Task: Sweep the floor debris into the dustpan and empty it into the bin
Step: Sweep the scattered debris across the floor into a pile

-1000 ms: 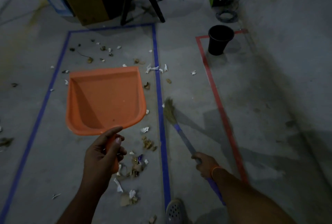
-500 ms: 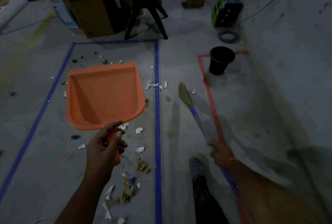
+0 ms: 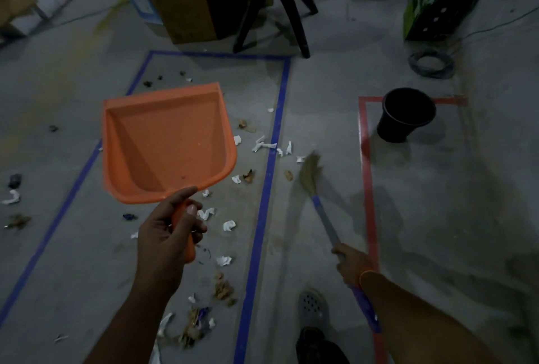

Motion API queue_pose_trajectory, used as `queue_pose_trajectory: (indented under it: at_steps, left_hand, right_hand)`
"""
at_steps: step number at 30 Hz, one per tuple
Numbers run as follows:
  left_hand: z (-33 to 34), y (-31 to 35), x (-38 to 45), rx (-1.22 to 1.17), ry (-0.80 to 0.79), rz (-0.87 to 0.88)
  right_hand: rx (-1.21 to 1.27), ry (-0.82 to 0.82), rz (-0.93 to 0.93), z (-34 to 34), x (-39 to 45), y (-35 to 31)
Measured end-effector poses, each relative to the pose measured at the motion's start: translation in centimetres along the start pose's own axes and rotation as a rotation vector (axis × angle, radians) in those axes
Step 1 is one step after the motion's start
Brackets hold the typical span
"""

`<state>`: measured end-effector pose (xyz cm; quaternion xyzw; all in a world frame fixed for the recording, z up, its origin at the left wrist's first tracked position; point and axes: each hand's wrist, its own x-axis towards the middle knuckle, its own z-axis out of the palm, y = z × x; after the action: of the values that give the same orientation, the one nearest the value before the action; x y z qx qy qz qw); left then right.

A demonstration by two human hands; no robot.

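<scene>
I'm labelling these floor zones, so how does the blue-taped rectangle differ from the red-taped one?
The blue-taped rectangle lies on the left under the orange dustpan; the red-taped rectangle lies on the right. Most of the debris, paper scraps and brown bits, sits inside the blue one; the red one shows none. The red one holds the black bin at its far end; the blue one has no bin. Both are tape outlines on the same concrete floor.
</scene>
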<state>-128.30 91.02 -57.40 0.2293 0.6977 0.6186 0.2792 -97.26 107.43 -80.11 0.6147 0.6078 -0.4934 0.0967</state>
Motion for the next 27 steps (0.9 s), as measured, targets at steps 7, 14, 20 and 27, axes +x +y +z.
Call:
queue_pose_trajectory:
  at_steps: [7, 14, 20, 27]
  left_hand:
    - [1.8, 1.5, 3.6, -0.020, 0.075, -0.008]
    - [0.9, 2.2, 7.4, -0.037, 0.136, -0.004]
    - [0.2, 2.5, 11.5, -0.065, 0.164, -0.010]
    - [-1.8, 1.7, 15.0, -0.023, 0.174, -0.022]
  right_hand:
    - [-0.132, -0.239, -0.226, 0.3, 2.4, -7.3]
    - [-0.212, -0.176, -0.349, -3.9, 4.3, -8.6]
    - [-0.055, -0.003, -0.189, -6.6, 7.7, -11.9]
    - [0.011, -0.005, -0.030, -5.5, 12.6, -15.5]
